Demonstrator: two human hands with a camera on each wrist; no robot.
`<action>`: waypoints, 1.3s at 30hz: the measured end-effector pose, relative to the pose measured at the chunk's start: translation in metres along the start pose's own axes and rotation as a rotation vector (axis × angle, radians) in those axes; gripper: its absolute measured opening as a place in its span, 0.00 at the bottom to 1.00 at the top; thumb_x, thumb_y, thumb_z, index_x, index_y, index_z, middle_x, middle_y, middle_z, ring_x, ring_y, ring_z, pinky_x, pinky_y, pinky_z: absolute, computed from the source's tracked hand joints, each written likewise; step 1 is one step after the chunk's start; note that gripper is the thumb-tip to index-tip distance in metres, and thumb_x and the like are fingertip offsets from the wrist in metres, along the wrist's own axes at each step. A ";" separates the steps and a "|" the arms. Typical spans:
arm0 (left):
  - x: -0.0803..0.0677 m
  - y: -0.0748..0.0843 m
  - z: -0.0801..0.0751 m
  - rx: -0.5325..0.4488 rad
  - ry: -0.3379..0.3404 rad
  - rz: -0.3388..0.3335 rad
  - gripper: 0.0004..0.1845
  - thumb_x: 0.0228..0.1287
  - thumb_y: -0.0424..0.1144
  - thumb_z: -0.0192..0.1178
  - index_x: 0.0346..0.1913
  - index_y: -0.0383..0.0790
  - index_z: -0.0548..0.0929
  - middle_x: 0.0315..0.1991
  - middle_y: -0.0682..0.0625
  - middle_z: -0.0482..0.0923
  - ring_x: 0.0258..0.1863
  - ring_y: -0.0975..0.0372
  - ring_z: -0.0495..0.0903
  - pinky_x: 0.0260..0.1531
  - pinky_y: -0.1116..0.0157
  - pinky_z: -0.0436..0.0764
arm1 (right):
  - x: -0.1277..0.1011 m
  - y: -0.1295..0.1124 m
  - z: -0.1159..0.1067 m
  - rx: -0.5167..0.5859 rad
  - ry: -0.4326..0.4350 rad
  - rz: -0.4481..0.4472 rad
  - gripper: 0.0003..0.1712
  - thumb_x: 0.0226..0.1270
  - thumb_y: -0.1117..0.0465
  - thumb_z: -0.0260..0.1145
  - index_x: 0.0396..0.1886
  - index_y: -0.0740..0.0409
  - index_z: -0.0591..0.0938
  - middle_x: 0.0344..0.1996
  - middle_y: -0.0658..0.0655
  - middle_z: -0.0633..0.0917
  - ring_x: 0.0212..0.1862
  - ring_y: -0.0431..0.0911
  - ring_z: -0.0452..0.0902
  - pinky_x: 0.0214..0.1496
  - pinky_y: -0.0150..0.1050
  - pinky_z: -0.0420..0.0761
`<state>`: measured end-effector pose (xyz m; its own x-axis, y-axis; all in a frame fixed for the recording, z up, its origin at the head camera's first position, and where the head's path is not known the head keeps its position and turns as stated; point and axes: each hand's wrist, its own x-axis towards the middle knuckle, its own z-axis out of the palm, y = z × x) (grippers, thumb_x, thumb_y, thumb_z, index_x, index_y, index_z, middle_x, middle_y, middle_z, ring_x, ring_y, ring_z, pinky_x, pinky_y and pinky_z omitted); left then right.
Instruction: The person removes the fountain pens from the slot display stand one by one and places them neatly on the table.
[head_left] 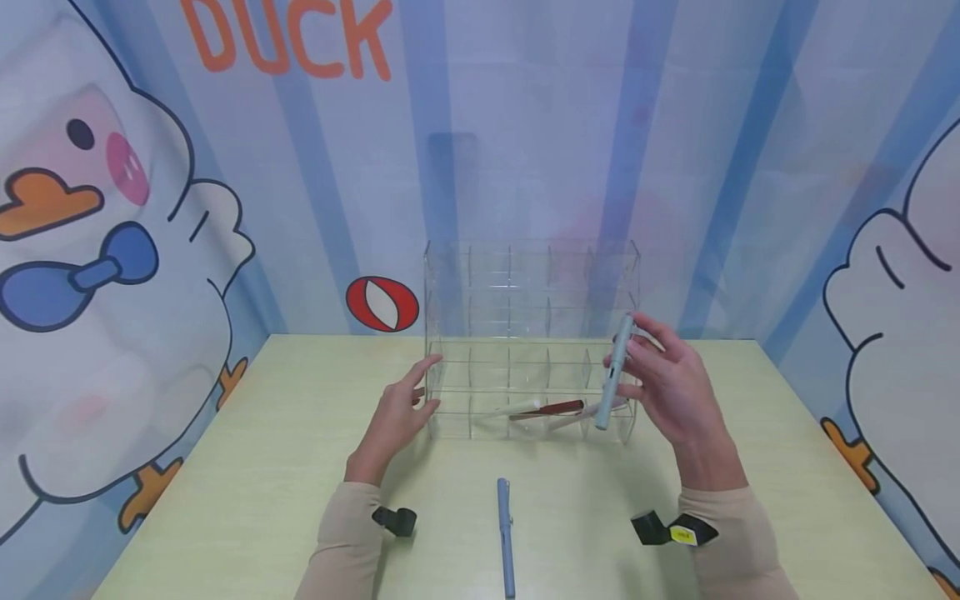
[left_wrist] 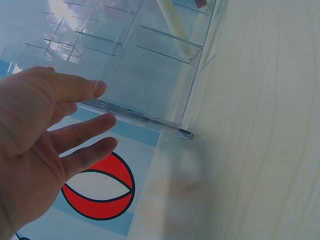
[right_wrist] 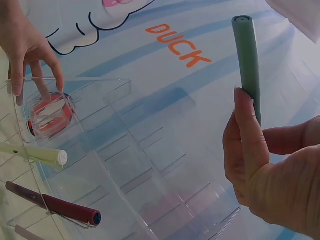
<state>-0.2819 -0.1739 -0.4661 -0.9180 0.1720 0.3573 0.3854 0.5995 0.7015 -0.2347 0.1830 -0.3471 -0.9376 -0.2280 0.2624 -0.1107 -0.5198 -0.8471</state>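
Grip on grey pen [right_wrist: 247, 60], wrist-view only

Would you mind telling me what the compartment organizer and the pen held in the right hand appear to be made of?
The organizer looks like clear acrylic or similar hard plastic: the wall and the pens inside show straight through it, and its edges catch glossy highlights. The grey-blue pen in the right hand looks like matte plastic, its colour even and without shine, though coated metal cannot be ruled out.

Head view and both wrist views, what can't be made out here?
- Grey-blue pen on the table: lower end cut by the head view's bottom edge.
- Grey pen held by the right hand: lower part hidden behind its fingers, right wrist view.
- Left hand: contact with clear organizer uncertain.
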 end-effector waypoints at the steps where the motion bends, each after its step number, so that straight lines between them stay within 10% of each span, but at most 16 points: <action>1: 0.000 0.000 0.000 0.000 0.000 -0.001 0.39 0.55 0.30 0.62 0.65 0.63 0.60 0.63 0.48 0.62 0.47 0.48 0.76 0.43 0.56 0.78 | 0.000 -0.001 -0.001 0.003 -0.008 0.024 0.23 0.69 0.69 0.49 0.62 0.63 0.59 0.37 0.55 0.77 0.39 0.50 0.78 0.33 0.44 0.81; 12: 0.000 0.001 0.000 -0.008 -0.007 -0.006 0.38 0.55 0.29 0.62 0.66 0.59 0.60 0.65 0.49 0.60 0.47 0.48 0.76 0.44 0.57 0.77 | -0.001 -0.004 -0.009 -0.093 -0.118 0.263 0.21 0.69 0.68 0.49 0.61 0.62 0.61 0.39 0.55 0.75 0.38 0.49 0.78 0.35 0.43 0.81; 20: 0.000 0.002 0.000 -0.008 0.000 -0.014 0.38 0.55 0.29 0.62 0.66 0.61 0.60 0.64 0.48 0.61 0.48 0.48 0.76 0.43 0.56 0.77 | 0.000 0.002 -0.013 -0.231 -0.301 0.313 0.23 0.67 0.70 0.51 0.61 0.62 0.62 0.42 0.61 0.74 0.42 0.57 0.78 0.32 0.48 0.82; 39: 0.000 0.000 0.000 -0.004 0.004 0.006 0.39 0.54 0.29 0.62 0.66 0.61 0.60 0.64 0.47 0.62 0.47 0.47 0.76 0.43 0.56 0.77 | -0.004 0.030 0.000 -0.495 -0.384 0.468 0.22 0.67 0.66 0.54 0.58 0.60 0.62 0.45 0.72 0.68 0.42 0.62 0.75 0.34 0.58 0.78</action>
<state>-0.2824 -0.1740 -0.4658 -0.9153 0.1723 0.3641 0.3913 0.5951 0.7020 -0.2344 0.1689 -0.3735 -0.7536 -0.6485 -0.1075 0.0490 0.1076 -0.9930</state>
